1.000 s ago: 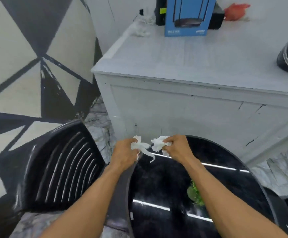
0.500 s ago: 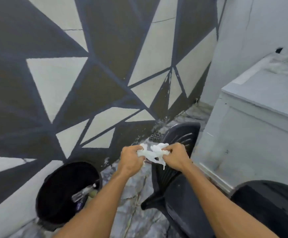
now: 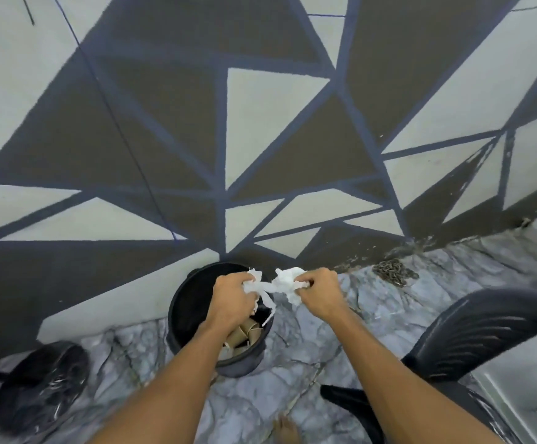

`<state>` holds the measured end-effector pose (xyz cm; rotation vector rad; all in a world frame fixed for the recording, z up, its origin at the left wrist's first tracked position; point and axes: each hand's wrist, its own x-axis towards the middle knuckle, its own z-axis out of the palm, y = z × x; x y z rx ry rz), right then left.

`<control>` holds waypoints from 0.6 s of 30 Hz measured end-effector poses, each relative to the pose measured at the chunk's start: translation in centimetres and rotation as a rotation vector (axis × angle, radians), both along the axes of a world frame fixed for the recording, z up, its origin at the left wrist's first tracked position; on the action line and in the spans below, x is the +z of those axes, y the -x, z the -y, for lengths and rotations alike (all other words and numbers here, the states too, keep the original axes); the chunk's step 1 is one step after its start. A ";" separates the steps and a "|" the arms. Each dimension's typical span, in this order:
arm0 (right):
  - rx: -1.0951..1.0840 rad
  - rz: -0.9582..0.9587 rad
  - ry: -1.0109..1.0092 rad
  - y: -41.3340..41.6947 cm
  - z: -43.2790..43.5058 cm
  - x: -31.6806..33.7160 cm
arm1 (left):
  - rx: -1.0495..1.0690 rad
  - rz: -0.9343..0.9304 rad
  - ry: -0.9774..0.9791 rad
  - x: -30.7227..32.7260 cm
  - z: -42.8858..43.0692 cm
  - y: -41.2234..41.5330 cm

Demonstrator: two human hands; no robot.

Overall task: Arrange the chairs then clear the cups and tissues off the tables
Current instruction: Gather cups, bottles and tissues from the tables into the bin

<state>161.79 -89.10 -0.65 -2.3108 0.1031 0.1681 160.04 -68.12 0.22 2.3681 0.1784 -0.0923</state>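
White and crumpled, with ragged torn edges, the thin paper tissue [image 3: 284, 280] was bunched into a wad at each end, and a narrower twisted band joined the two wads. I held it in the air over the round black plastic bin [image 3: 177, 310], which stood on the grey veined marble floor [image 3: 309, 350] close against the wall painted with grey and cream triangles [image 3: 260, 129].

My left hand [image 3: 232, 296] was above the bin's mouth, its fingers [image 3: 233, 280] curled tight round the left wad. My right hand [image 3: 320, 294] was just past the bin's right rim, and its fingers [image 3: 305, 282] were folded in and pinching the right wad. Neither hand held anything else.

The tissue's long axis ran left to right between my fists, roughly level and parallel to the wall. One thin strand dangled from near the middle, pointing down toward the bin. Inside the bin, below my left wrist, lay several brown paper cups [image 3: 248, 331]. A black slatted plastic chair [image 3: 485, 328] stood to my right, and a shiny black plastic bag [image 3: 39, 386] lay on the floor to my left.
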 end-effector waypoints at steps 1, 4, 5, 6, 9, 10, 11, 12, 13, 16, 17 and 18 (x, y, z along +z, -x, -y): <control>0.015 -0.012 -0.008 -1.2 -0.7 -0.8 | 0.023 0.000 0.000 -0.6 -0.6 -0.7; 0.068 -0.047 -0.013 -4.8 -2.7 -2.6 | 0.101 -0.010 0.002 -1.6 -2.3 -3.1; 0.092 -0.056 -0.010 -6.0 -3.5 -3.0 | 0.124 -0.019 -0.003 -2.0 -3.0 -3.8; 0.122 -0.067 0.007 -6.9 -4.5 -3.2 | 0.144 -0.032 -0.008 -2.3 -3.6 -4.4; 0.168 -0.102 0.016 -9.2 -7.2 -3.9 | 0.214 -0.069 0.004 -3.1 -5.7 -5.8; 0.176 -0.111 0.010 -9.9 -8.2 -4.2 | 0.232 -0.080 0.005 -3.4 -6.5 -6.2; 0.192 -0.126 0.008 -10.5 -9.2 -4.5 | 0.247 -0.093 0.004 -3.9 -7.3 -6.6; 0.212 -0.140 0.011 -11.0 -10.1 -5.0 | 0.262 -0.111 0.004 -4.6 -8.1 -6.9; 0.225 -0.150 0.019 -11.4 -11.0 -5.9 | 0.270 -0.135 0.004 -5.4 -8.9 -7.3; 0.267 -0.214 0.055 -12.2 -13.6 -8.6 | 0.264 -0.201 -0.007 -8.3 -11.0 -8.0; 0.279 -0.241 0.072 -12.4 -14.3 -9.7 | 0.251 -0.222 -0.012 -9.2 -11.7 -8.2; 0.283 -0.267 0.088 -12.6 -15.1 -10.9 | 0.233 -0.240 -0.017 -10.3 -12.4 -8.5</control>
